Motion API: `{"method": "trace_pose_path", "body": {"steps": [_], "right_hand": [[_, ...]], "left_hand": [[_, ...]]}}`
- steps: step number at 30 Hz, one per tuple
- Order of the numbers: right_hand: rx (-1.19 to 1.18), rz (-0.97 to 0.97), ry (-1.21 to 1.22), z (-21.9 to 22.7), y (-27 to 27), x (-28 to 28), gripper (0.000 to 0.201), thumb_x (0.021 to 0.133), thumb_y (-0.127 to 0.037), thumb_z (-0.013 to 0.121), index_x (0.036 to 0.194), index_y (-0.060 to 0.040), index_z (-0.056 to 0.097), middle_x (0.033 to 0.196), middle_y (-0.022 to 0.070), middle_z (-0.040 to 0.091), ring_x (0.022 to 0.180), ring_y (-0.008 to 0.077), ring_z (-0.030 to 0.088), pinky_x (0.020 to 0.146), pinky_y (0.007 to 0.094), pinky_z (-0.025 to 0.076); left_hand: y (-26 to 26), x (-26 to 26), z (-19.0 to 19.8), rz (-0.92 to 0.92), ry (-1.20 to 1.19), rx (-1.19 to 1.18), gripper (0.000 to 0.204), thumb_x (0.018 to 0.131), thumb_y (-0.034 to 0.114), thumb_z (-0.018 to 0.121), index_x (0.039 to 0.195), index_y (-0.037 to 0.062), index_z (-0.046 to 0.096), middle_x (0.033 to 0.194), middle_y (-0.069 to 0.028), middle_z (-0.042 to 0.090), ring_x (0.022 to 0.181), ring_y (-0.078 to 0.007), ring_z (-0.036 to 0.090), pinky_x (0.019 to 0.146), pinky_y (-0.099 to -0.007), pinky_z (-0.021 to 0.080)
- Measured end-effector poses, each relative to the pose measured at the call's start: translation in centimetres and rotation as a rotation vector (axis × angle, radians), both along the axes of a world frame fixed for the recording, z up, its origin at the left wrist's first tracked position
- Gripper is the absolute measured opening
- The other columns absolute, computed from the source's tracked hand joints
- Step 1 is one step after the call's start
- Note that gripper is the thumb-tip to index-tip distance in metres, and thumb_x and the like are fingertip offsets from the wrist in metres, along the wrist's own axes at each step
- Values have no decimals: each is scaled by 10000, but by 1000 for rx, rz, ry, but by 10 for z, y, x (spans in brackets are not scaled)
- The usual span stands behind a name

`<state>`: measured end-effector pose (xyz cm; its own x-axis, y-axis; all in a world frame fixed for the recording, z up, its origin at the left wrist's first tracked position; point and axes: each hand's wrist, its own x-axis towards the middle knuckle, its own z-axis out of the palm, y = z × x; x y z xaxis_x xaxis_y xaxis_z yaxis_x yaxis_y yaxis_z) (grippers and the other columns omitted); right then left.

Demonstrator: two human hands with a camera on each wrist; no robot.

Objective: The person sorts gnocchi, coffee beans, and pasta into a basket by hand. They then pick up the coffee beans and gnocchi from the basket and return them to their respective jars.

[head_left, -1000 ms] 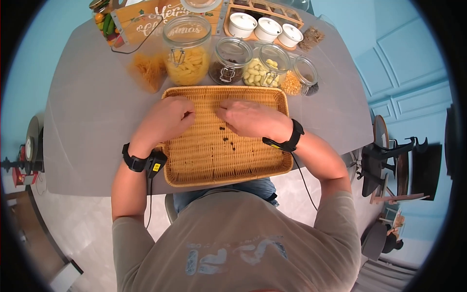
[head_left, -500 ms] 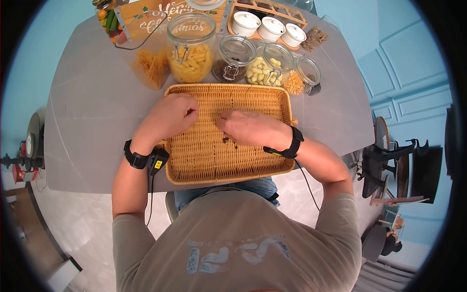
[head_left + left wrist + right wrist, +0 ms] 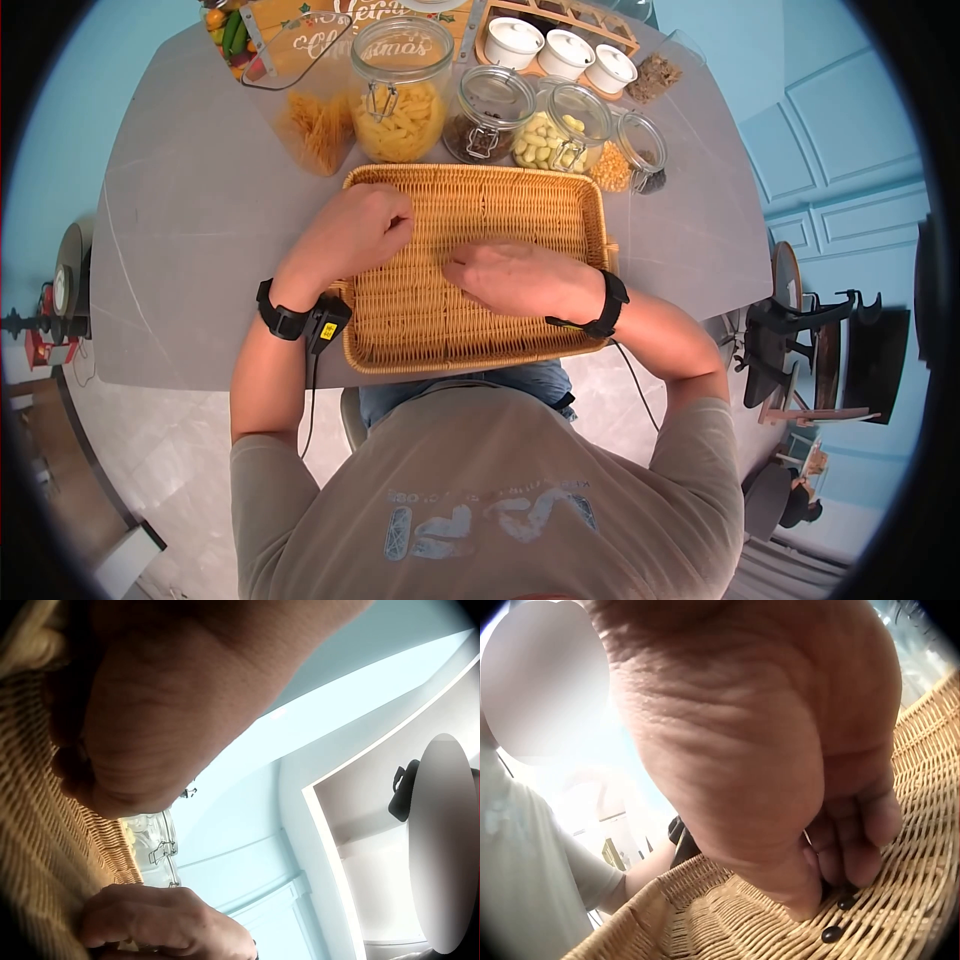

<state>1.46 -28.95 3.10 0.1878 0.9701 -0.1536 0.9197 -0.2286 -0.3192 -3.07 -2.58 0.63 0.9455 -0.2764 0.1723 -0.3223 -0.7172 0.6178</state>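
Near the left side of the wicker tray [image 3: 470,352], the left hand [image 3: 352,232] is held with its fingers curled in; nothing shows in it, and its palm is hidden. The right hand [image 3: 525,278] reaches over the tray's middle, palm down. Its bent, loose fingers [image 3: 860,862] and thumb point down at the weave in the right wrist view. A dark bean [image 3: 845,902] lies at those fingertips and another dark bean [image 3: 832,934] just in front. In the left wrist view the left hand [image 3: 157,727] is above the tray, with the right hand [image 3: 169,922] beyond.
Behind the tray stand a pasta jar [image 3: 400,115], a jar of dark pieces [image 3: 488,115], a jar of pale beans [image 3: 562,130] and a jar lying tilted [image 3: 642,150]. White lidded pots [image 3: 567,54] and a wooden box [image 3: 330,40] are farther back.
The right hand has moved toward the body across the tray, and the dark beans seen in front of it are now covered in the head view. The left hand stays curled at the tray's left.
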Motion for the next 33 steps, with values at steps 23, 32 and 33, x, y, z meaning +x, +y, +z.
{"method": "trace_pose_path", "body": {"steps": [23, 32, 33], "right_hand": [[406, -877, -80, 94, -139, 104, 155, 953, -96, 709, 1078, -9, 737, 901, 136, 780, 798, 299, 739, 778, 384, 587], [389, -1115, -250, 84, -217, 149, 192, 957, -137, 722, 1072, 16, 736, 880, 137, 774, 791, 246, 725, 783, 381, 578], [395, -1129, -246, 83, -216, 152, 197, 955, -140, 725, 1074, 16, 739, 887, 142, 778, 798, 245, 730, 788, 382, 579]], "left_hand": [[-2, 0, 6, 11, 84, 17, 179, 947, 139, 681, 896, -31, 696, 873, -225, 699, 859, -452, 682, 754, -532, 530], [-3, -2, 5, 14, 81, 2, 193, 982, 154, 718, 940, -34, 706, 864, -194, 683, 805, -391, 667, 725, -461, 523], [-3, -1, 6, 16, 82, 5, 192, 982, 154, 718, 942, -34, 709, 866, -193, 685, 806, -391, 668, 724, -461, 524]]}}
